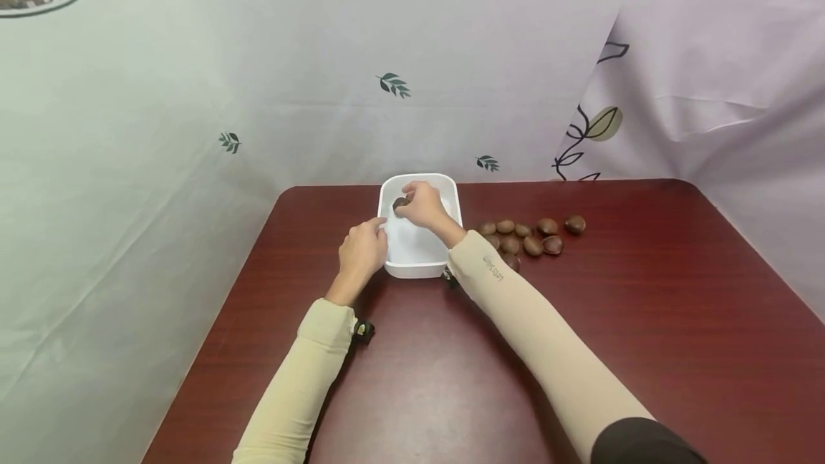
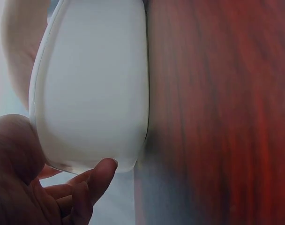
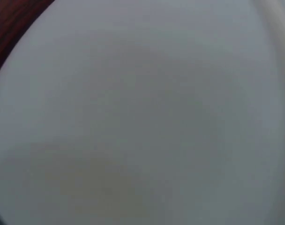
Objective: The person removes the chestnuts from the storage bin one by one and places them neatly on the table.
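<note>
A white rectangular container [image 1: 415,271] stands on the table. My left hand [image 1: 363,249] grips its left side, thumb and fingers at the rim; in the left wrist view curled fingers [image 2: 101,177] touch the container's outer wall [image 2: 93,84]. Inside the container, my right hand [image 1: 424,205] pinches a dark brown chestnut [image 1: 400,203] low over its white floor. The right wrist view holds only the blurred white inside of the container [image 3: 147,108], with the chestnut and fingers out of sight.
Several loose chestnuts [image 1: 533,245] lie to the right of the container, partly behind the right forearm. The dark red wooden table [image 1: 419,364] ends at the back against a pale cloth [image 1: 322,134] with leaf prints.
</note>
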{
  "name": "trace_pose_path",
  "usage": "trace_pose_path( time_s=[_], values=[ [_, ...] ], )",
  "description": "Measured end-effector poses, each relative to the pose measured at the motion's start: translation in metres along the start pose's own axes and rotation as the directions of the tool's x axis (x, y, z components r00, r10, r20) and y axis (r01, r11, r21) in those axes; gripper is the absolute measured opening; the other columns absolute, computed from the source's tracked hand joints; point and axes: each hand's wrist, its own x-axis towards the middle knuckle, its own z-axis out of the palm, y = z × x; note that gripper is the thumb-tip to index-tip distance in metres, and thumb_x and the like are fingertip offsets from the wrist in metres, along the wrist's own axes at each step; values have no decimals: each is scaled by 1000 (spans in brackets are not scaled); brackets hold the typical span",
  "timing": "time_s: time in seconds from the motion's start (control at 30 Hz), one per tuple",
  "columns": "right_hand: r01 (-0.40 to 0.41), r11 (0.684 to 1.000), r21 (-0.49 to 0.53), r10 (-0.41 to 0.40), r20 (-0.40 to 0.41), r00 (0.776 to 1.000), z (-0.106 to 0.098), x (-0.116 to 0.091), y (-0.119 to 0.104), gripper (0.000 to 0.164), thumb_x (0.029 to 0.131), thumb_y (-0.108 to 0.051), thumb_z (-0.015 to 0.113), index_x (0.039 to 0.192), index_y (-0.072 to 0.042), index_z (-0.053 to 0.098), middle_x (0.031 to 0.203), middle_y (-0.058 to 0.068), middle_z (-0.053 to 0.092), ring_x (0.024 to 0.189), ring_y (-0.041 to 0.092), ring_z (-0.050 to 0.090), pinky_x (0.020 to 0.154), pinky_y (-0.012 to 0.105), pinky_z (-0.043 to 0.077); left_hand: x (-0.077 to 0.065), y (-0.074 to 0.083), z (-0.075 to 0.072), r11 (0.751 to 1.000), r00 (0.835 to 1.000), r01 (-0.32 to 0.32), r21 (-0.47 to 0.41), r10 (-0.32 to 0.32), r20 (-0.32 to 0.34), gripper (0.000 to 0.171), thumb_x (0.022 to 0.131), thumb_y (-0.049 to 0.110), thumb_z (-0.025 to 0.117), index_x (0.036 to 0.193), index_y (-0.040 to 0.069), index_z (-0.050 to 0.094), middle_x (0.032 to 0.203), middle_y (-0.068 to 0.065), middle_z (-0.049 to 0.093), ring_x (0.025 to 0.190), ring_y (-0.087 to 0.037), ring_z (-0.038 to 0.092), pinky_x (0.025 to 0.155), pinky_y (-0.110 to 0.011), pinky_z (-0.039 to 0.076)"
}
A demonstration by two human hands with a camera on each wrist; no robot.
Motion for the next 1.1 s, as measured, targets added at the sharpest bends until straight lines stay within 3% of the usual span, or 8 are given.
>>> trace_pose_path(
  time_s=[0.33,0.53,0.73,0.87,1.0,1.1],
  values=[
    [-124,992,2,124,-38,992,17,11,1,53,74,-19,73,121,-2,55,109,14,63,100,27,56,87,34,44,0,3,5,1000,1000,-9,-6,9,4,33,92,25,45,121,24,61,115,-8,63,93,-35,62,71,-51,47],
    [-134,991,-30,133,-25,991,23,18,1,59,74,-21,74,126,-2,53,126,14,54,117,29,49,97,34,38,1,3,1,1000,1000,-29,-9,29,-1,33,92,23,47,122,22,61,116,-9,63,95,-35,61,71,-52,47],
    [-134,990,-36,135,5,991,28,22,3,57,73,-21,73,124,-4,54,124,13,55,114,28,51,95,33,40,1,1,-3,1000,1000,-20,-14,20,9,34,92,24,46,123,21,60,117,-10,62,97,-35,61,72,-52,47],
    [-145,989,-4,145,38,989,30,22,6,54,73,-15,72,122,-3,55,115,14,59,98,25,60,83,29,48,0,1,-2,1000,1000,-17,-17,17,11,34,92,24,46,124,23,60,117,-10,62,96,-36,61,71,-52,46],
    [-185,979,82,177,104,979,31,22,7,54,73,-7,71,123,0,53,104,19,62,73,23,66,59,24,52,-1,0,-1,1000,1000,-19,-12,19,9,34,92,24,47,123,22,60,115,-10,63,95,-36,61,71,-52,46],
    [-210,973,95,196,136,971,32,23,7,55,72,-5,72,123,2,52,108,20,60,67,22,66,53,22,51,0,0,-1,1000,1000,-20,-10,20,4,34,92,23,48,123,22,60,114,-11,63,94,-36,61,70,-52,47]
  ],
)
